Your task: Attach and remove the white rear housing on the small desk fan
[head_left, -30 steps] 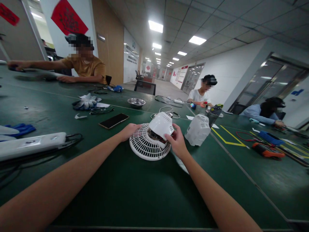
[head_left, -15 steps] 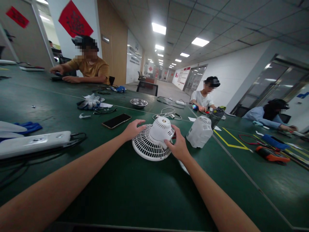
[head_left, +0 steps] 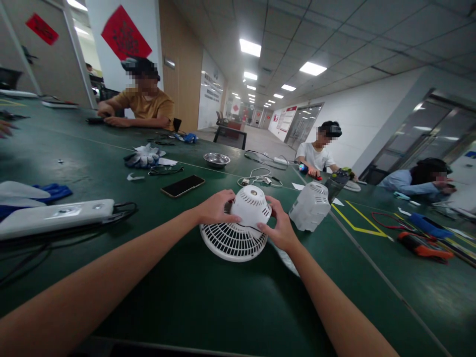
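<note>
In front of me a white fan's rounded motor housing (head_left: 251,204) sits over its round slotted grille (head_left: 229,244), grille side down on the green table (head_left: 208,307). My left hand (head_left: 218,206) is closed on the housing's left side, thumb across its front. From the right, my right hand (head_left: 281,227) grips the same housing with its thumb in front and fingers behind. A dark gap shows along the housing's lower edge. Just right of my right hand stands a white plastic fan base (head_left: 311,206). Partly hidden by my right forearm, a pale translucent piece (head_left: 285,258) lies on the table.
A phone (head_left: 183,186), a metal bowl (head_left: 216,159) and a white cable (head_left: 260,177) lie beyond my hands. Gloves (head_left: 143,156) and a white power strip (head_left: 63,216) are to the left. An orange multimeter (head_left: 424,246) lies right. Several people sit around the table.
My left hand has moved from the grille's rim onto the motor housing, its thumb now across the front. The view has shifted slightly. My right hand keeps its grip on the housing.
</note>
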The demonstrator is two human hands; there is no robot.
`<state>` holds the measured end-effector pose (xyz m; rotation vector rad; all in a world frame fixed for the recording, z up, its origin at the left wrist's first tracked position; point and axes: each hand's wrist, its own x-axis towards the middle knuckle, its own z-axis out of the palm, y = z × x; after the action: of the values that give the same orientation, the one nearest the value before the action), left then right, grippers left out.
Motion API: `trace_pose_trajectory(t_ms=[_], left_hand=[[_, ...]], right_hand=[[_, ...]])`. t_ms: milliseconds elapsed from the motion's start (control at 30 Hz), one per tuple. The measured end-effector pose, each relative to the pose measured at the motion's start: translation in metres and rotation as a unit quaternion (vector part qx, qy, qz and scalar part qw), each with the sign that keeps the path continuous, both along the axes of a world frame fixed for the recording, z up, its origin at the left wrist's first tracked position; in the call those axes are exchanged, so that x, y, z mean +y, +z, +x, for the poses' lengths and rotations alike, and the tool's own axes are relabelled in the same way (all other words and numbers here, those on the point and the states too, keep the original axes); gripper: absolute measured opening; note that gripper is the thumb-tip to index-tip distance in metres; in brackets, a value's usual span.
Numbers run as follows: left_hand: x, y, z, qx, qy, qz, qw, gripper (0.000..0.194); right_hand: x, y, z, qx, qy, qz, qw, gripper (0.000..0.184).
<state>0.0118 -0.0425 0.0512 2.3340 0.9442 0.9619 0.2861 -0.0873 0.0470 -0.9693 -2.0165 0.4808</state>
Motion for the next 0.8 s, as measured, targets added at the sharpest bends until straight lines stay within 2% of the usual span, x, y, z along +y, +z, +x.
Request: trace_pose_trajectory(t_ms=[333, 800], left_hand=[[0.0032, -0.0065, -0.0020, 0.026, 0.002, 0.012, 1.000, 0.064], [0.0008, -0.0044, -0.0018, 0.049, -0.007, 0.030, 0.998, 0.064]], right_hand=[[-0.0015, 0.0015, -0.0016, -0.005, -0.010, 0.000, 1.000, 0.076], [-0.0015, -0.0002, -0.0019, -0.006, -0.016, 0.006, 1.000, 0.074]])
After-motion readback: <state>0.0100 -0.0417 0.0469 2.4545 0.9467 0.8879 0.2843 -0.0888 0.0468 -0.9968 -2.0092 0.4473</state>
